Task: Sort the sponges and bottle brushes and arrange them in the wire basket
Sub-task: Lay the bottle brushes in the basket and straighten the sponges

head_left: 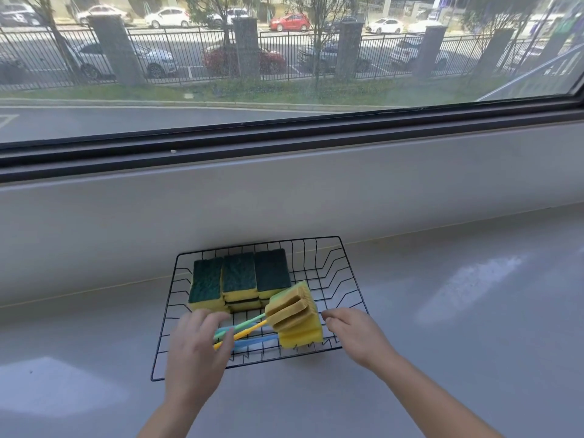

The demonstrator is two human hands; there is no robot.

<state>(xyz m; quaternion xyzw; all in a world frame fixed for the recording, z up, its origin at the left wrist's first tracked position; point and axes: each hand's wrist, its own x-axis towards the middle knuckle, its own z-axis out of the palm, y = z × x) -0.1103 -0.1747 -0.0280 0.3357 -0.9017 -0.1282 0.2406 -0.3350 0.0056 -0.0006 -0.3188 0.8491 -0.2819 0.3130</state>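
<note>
Wire basket (328, 248): sits on the grey counter (458, 311) under the window, straight ahead at twelve o'clock from the person.
Sponges (240, 276): green-topped yellow blocks, stacked side by side in the basket's eleven o'clock corner.
Bottle brushes (297, 314): yellow foam heads piled at the basket's four o'clock, with their green, yellow and blue handles running toward eight o'clock.
Left hand (197, 349): at the basket's eight o'clock, its fingers lie across the handle ends. I cannot tell whether they actually grasp.
Right hand (355, 331): at the basket's four o'clock rim, just beside the foam heads, with bent fingers. I cannot tell whether it grips the wire.
</note>
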